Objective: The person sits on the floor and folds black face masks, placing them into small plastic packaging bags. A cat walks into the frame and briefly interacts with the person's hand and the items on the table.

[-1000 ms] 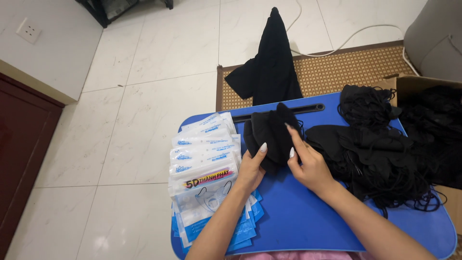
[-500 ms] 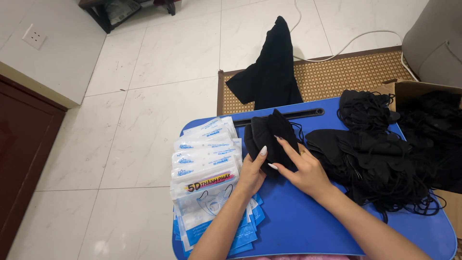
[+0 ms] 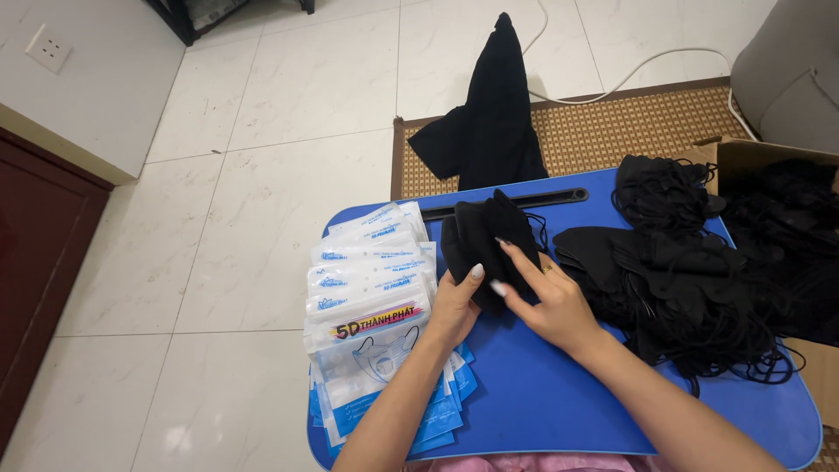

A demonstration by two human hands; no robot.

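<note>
Both hands on black mask stack [image 3: 486, 245] near table [image 3: 559, 393] far edge: left hand [image 3: 456, 306] grips its side, right hand [image 3: 546, 301] open, fingers flat on top. Packets [image 3: 367, 288] along left edge.

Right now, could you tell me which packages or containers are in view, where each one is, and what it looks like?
Flat pouches: fanned stack on the blue tray's left side, beside the left hand; clear and white with blue print, one with a red and yellow band.
Cardboard box: right edge, brown, open, holding black masks.
</note>
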